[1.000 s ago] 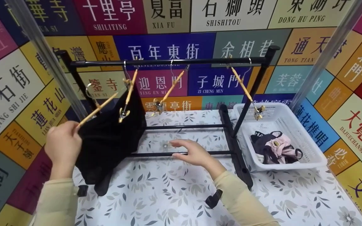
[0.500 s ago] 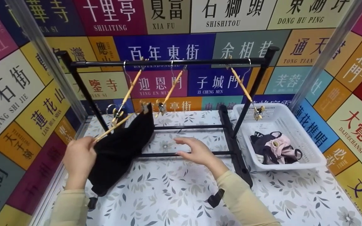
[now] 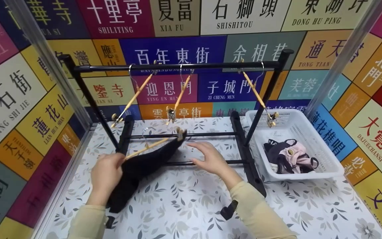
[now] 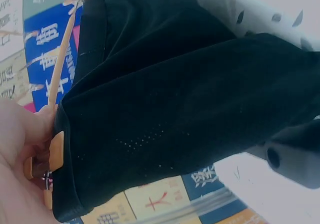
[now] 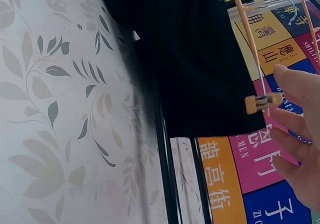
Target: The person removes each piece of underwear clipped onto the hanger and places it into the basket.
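Observation:
My left hand (image 3: 106, 176) grips the near end of a wooden clip hanger (image 3: 149, 147), held tilted in front of the rack. Black pants (image 3: 134, 176) hang from its clips by the waistband; the left wrist view shows one wooden clip (image 4: 57, 151) pinching the band beside my fingers. Around the hanger's far end, my right hand (image 3: 211, 159) is held with fingers spread and loosely bent. In the right wrist view that hand lies beside the far clip (image 5: 260, 103), and whether a finger touches it I cannot tell. The hanger's metal hook shows only faintly.
A black rack (image 3: 207, 65) stands behind, with several wooden clip hangers on its top bar, including a right-hand hanger (image 3: 254, 89). To the right sits a white basket (image 3: 330, 169) with pink and black clothes (image 3: 292, 154). Lettered panels wall the leaf-patterned table (image 3: 191, 205).
My left hand has carried the hanger with the black pants right and down, out from the rack's left side. My right hand has shifted slightly right. A hanger on the bar has swung.

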A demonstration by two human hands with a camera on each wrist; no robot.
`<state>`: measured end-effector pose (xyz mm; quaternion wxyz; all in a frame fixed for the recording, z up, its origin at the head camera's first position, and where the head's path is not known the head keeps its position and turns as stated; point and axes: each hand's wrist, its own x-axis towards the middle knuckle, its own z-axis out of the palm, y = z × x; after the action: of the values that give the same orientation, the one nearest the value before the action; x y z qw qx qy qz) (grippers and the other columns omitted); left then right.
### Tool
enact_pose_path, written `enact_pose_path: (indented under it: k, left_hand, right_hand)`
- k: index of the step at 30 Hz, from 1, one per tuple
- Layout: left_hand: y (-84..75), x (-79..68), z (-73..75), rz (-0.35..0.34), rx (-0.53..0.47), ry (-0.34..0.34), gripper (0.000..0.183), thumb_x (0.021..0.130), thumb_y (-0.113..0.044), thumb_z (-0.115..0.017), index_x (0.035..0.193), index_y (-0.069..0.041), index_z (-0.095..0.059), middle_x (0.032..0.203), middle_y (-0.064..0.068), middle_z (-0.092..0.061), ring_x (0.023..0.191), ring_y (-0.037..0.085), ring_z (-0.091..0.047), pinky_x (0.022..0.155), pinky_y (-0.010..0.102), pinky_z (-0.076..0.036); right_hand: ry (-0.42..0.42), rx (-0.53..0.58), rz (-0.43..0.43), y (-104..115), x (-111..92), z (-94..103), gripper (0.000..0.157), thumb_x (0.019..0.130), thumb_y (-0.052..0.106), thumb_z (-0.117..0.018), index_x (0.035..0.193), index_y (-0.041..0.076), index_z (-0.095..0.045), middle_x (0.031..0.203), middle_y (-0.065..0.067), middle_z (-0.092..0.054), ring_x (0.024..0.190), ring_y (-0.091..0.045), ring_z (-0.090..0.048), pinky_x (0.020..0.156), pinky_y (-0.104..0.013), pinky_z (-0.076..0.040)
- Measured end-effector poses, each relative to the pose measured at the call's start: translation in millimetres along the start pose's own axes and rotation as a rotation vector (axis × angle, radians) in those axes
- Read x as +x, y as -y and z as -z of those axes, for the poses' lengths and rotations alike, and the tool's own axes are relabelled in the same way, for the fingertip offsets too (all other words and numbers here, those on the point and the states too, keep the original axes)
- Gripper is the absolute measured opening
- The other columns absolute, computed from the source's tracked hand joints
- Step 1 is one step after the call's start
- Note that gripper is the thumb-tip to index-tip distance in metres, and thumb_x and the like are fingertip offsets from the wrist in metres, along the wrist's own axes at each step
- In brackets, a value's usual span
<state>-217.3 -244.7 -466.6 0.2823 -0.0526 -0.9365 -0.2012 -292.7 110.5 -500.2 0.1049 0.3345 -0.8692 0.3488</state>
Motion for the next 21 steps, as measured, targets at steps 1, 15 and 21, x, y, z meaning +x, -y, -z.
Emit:
enact_pose_path:
  k: [1,15,21]
  left_hand:
    - [-2.2,-1.2,-2.8,-0.014,-0.001,0.005,0.008,0.085,-0.004,-0.071,0.089,-0.010,-0.073,0.086,0.007,-0.073,0.079,0.034,-0.062,0.059,0.051,-0.049]
    - [-20.8,-5.6,-25.3,-0.290,-0.080,-0.049,0.016,0.076,0.001,-0.077,0.080,-0.013,-0.072,0.078,0.001,-0.071,0.072,0.026,-0.060,0.062,0.041,-0.050]
    - [-22.4,-3.4,-28.1,-0.335,-0.103,-0.041,0.016,0.076,0.002,-0.077,0.081,-0.012,-0.073,0.080,0.001,-0.071,0.073,0.024,-0.060,0.064,0.039,-0.051]
  right_hand:
    - [-0.019,-0.001,-0.001,-1,0,0.0,0.053,0.088,0.018,-0.074,0.138,0.009,-0.057,0.136,-0.013,-0.057,0.126,-0.034,-0.050,0.105,-0.049,-0.039]
    - [-0.086,-0.021,-0.071,-19,-8,6.3,0.051,0.092,0.016,-0.070,0.139,0.004,-0.054,0.120,-0.013,-0.065,0.105,-0.032,-0.062,0.096,-0.051,-0.045]
    - [-0.079,-0.002,-0.117,-23,-16,14.8,0.037,0.093,0.012,-0.068,0.130,0.008,-0.063,0.106,-0.006,-0.071,0.094,-0.025,-0.066,0.092,-0.048,-0.048]
